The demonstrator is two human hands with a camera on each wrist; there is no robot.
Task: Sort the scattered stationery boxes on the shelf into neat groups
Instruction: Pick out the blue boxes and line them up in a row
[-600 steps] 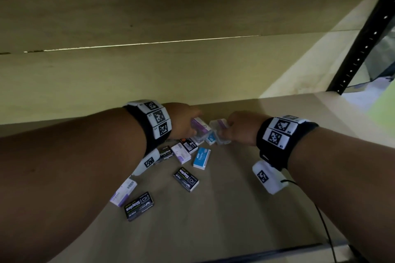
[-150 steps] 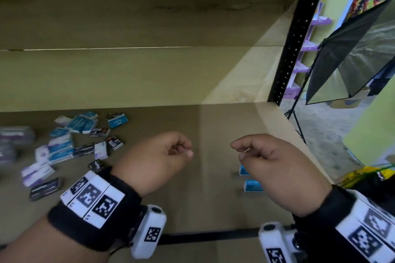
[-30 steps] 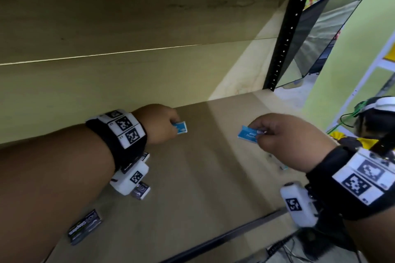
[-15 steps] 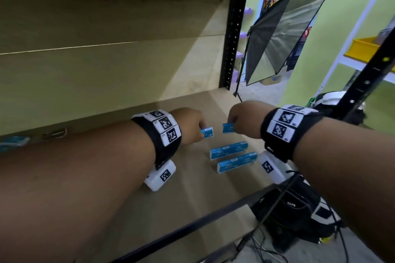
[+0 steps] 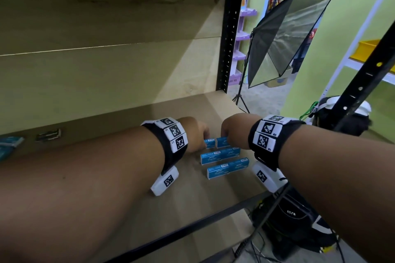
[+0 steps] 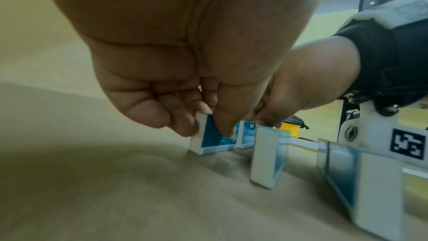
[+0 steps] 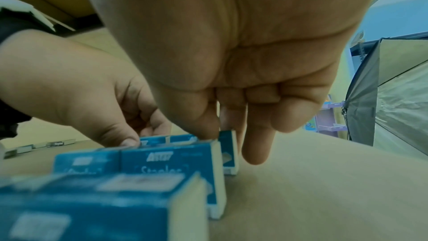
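Observation:
Two small blue staple boxes stand side by side on the wooden shelf (image 5: 181,194), just behind two neat rows of the same blue boxes (image 5: 220,155) (image 5: 227,167). My left hand (image 5: 204,136) pinches the left box (image 5: 209,142) between thumb and fingers; in the left wrist view this box (image 6: 213,140) touches the shelf under the left hand (image 6: 206,129). My right hand (image 5: 224,134) pinches the right box (image 5: 223,142). In the right wrist view the right hand (image 7: 229,135) grips that box (image 7: 229,153) from above.
A black shelf upright (image 5: 229,28) marks the right end and a black rail (image 5: 171,230) the front edge. More boxes (image 5: 10,143) (image 5: 48,134) lie far left by the back panel. Outside stand a softbox light (image 5: 284,36) and floor cables.
Both hands carried their blue boxes rightward and have come down, so the two boxes now sit on the shelf behind the two rows.

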